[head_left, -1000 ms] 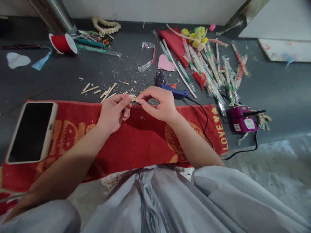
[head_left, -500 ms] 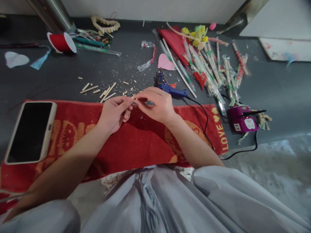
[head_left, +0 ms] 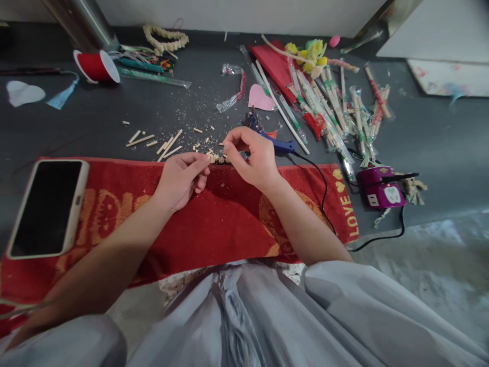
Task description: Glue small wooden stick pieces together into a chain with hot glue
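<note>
My left hand [head_left: 181,178] rests on the red towel [head_left: 214,224], its thumb and fingers pinched on a small row of glued wooden stick pieces [head_left: 216,158] at the towel's far edge. My right hand [head_left: 250,158] is just right of it, fingertips pinched together over the same row's right end. The blue glue gun [head_left: 269,140] lies right behind my right hand, its black cord [head_left: 324,188] running over the towel. Cut wooden stick bits [head_left: 160,142] and sawdust lie scattered on the dark floor beyond my left hand.
A phone [head_left: 48,206] lies on the towel's left end. A purple power socket [head_left: 378,191] sits at right. A heap of wrapped chopsticks [head_left: 336,107], a pink paper heart [head_left: 260,98], a red cup [head_left: 96,66] and a wooden heart ring [head_left: 164,38] lie farther back.
My right hand has lifted and shifted slightly away, uncovering more of the small stick row. My left hand has stayed pinched on its left end.
</note>
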Motion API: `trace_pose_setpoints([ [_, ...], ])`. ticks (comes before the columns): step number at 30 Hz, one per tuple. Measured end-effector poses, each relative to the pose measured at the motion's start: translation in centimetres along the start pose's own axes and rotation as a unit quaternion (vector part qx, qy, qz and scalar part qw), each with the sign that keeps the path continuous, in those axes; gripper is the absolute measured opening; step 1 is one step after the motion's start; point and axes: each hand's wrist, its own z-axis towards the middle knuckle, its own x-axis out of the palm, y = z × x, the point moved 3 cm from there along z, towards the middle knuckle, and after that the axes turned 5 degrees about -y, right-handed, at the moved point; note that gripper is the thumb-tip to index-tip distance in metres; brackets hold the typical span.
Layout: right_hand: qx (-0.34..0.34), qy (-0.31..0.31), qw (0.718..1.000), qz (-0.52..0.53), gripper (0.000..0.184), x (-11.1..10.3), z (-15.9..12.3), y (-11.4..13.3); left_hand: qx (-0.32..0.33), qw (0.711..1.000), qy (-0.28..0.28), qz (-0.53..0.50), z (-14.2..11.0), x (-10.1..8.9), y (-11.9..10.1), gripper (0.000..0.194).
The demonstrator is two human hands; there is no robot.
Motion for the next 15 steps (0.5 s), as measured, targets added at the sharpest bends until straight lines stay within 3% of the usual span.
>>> trace_pose_setpoints([
  [4, 0.021, -0.004, 0.999, 0.033, 0.011, 0.02, 0.04, -0.28, -0.009, 0.999, 0.002, -0.030, 0.10, -0.05, 0.02, 0.018],
  [15, -0.076, 0.050, 0.996, -0.015, 0.018, 0.54, -0.26, 0.34, 0.018, 1.000, 0.015, -0.010, 0.14, -0.16, 0.15, 0.018],
])
